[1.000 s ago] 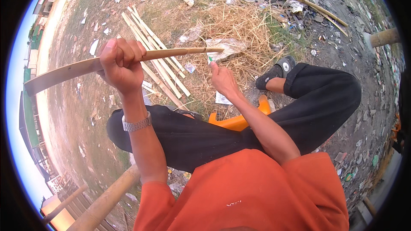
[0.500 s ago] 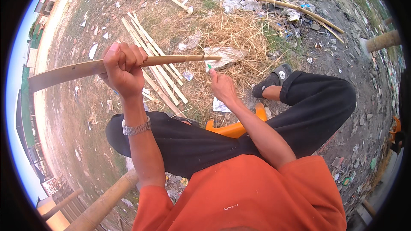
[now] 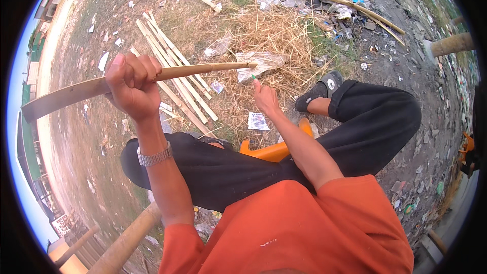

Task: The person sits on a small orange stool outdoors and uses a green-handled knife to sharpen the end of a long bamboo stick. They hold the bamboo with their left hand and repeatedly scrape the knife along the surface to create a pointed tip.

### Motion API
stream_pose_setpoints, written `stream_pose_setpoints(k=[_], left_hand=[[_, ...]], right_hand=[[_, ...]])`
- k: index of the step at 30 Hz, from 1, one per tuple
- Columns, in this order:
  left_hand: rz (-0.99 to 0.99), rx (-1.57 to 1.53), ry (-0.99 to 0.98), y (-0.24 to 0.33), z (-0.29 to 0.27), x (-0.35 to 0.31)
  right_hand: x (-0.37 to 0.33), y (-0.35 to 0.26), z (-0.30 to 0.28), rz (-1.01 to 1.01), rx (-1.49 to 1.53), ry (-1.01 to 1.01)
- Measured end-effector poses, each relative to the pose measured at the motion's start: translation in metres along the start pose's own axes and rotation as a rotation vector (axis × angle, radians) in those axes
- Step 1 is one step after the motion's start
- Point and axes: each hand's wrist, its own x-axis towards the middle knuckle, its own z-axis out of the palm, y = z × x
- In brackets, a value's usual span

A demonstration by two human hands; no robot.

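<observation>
My left hand is raised, with a silvery metal watch at its wrist. Its fingers are wrapped round a long bamboo strip, wide at the left end and narrow at the right. Below the strip's narrow end, my right hand is closed with the thumb pointing forward. A small green tip shows at its fingers; the rest of what it grips is hidden. The right hand looks apart from the strip, though depth is hard to judge.
Several split bamboo strips lie on the ground beyond my left knee. Straw and a crumpled plastic sheet lie ahead. An orange plastic seat shows between my legs. Bamboo poles rise at left, another at far right. Litter covers the ground.
My left hand has shifted a little left with the bamboo strip, and the strip's wide end is slightly lower. My right hand stays close to the narrow end. The whole view has shifted slightly.
</observation>
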Motion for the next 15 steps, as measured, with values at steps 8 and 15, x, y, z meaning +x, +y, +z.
stream_pose_setpoints(k=[8, 15], left_hand=[[-0.037, -0.043, -0.045, -0.001, 0.0, -0.004], [0.005, -0.063, 0.009, 0.0, -0.016, -0.002]], right_hand=[[0.044, 0.036, 0.016, 0.132, -0.137, 0.02], [0.044, 0.011, -0.036, 0.161, -0.199, 0.07]])
